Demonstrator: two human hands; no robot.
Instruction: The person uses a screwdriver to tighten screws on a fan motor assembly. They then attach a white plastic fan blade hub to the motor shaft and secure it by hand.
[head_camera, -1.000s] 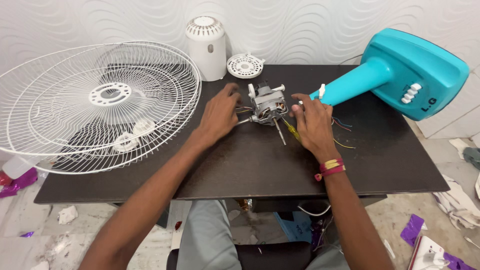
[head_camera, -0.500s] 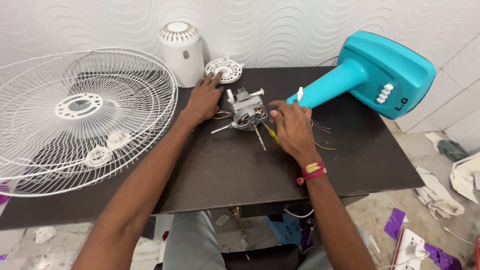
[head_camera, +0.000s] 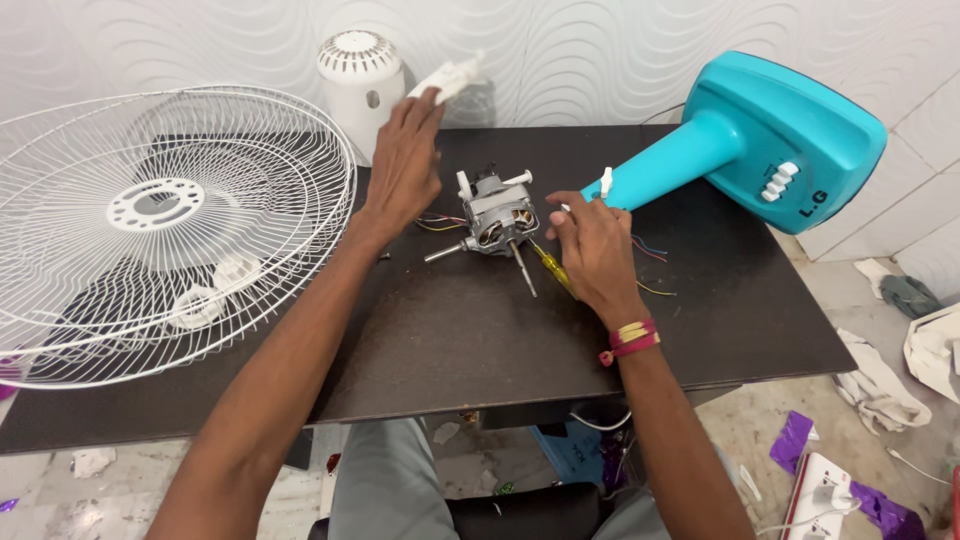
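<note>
A grey fan motor (head_camera: 497, 217) with a steel shaft and loose coloured wires lies on the dark table (head_camera: 480, 330). My left hand (head_camera: 402, 160) is raised behind the motor, fingers closed on a small round white plastic part (head_camera: 447, 77). To the motor's right rests my right hand (head_camera: 590, 245), fingertips touching the motor. A yellow-handled screwdriver (head_camera: 549, 266) lies under that hand. The turquoise fan stand (head_camera: 760, 135) lies on its side at the right, its neck ending just above my right hand.
A white wire fan guard (head_camera: 150, 225) covers the table's left part, with small white plastic pieces (head_camera: 215, 290) under it. A white motor cover (head_camera: 361, 75) stands at the back against the wall. Cloth, purple scraps and cables lie on the floor at the right.
My left hand left the motor, reached to the back of the table and lifted the round white part. My right hand stayed by the motor. The view shifted left.
</note>
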